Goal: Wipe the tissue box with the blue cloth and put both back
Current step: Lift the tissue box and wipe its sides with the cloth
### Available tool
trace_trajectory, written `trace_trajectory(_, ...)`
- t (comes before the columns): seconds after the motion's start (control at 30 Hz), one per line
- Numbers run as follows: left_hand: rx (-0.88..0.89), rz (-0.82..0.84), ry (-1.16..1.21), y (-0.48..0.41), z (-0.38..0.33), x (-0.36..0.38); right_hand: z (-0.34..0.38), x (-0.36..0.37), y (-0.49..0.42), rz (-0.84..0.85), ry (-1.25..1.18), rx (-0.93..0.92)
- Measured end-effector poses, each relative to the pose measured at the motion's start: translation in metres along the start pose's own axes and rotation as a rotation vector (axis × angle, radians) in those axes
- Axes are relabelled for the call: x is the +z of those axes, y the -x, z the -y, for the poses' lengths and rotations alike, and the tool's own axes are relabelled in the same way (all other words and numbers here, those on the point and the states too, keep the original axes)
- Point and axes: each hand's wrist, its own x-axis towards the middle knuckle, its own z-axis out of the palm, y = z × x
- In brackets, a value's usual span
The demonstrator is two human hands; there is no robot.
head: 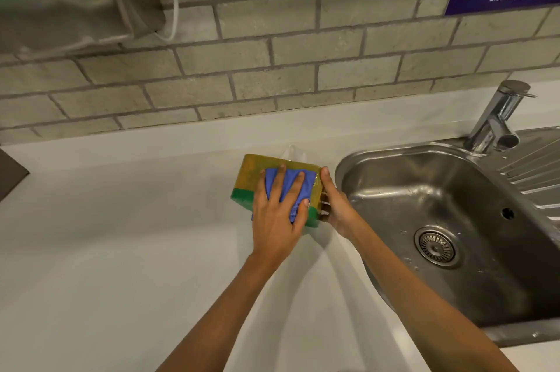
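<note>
You had the box [274, 173] lifted just above the white counter [121, 220], immediately left of the sink [424, 190], and tilted so that one broad yellow face, with a green band along its near edge, pointed up at you. Your left hand [277, 220] lay flat on that face, fingers spread, pressing the blue cloth [288, 187] against it. Your right hand [336, 205] was clamped on the box's right end, thumb on the upper edge and fingers curled beneath. A white tissue showed behind the box's far edge. The tap [497, 120] stood at the sink's far corner, well apart from the box.
</note>
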Motion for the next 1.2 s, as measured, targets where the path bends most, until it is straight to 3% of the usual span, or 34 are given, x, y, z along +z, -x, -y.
trace_trajectory(0.1, -0.081, -0.014, -0.009, -0.005, -0.016, 0.003, 0.003, -0.001, 0.002, 0.020, -0.001, 0.004)
trace_trajectory(0.37, 0.260, 0.022, -0.099, 0.009, 0.006, 0.016, 0.012, -0.007, 0.004, 0.058, 0.110, 0.045)
trace_trajectory(0.43, 0.260, 0.019, -0.055, 0.012, 0.014, 0.015, 0.014, -0.006, 0.004, 0.059, 0.100, 0.057)
trace_trajectory(0.5, 0.065, -0.036, 0.111, 0.015, 0.019, 0.015, 0.013, -0.003, 0.004, 0.036, 0.052, 0.058)
trace_trajectory(0.6, -0.400, -0.187, 0.489, 0.012, 0.021, 0.016, 0.011, 0.006, 0.005, -0.029, 0.025, 0.018)
trace_trajectory(0.7, -0.702, -0.246, 0.671, -0.004, 0.013, 0.013, 0.011, 0.019, 0.006, -0.121, 0.037, -0.067)
trace_trajectory(0.77, -0.753, -0.217, 0.689, -0.009, 0.007, 0.011, 0.010, 0.025, 0.005, -0.199, 0.046, -0.120)
trace_trajectory(1.03, -0.650, -0.017, 0.628, 0.019, -0.021, 0.022, 0.002, 0.035, 0.008, -0.333, 0.101, -0.447)
trace_trajectory(1.2, -0.752, -0.056, 0.773, 0.004, 0.000, 0.015, -0.014, 0.038, 0.016, -0.327, 0.005, -0.463)
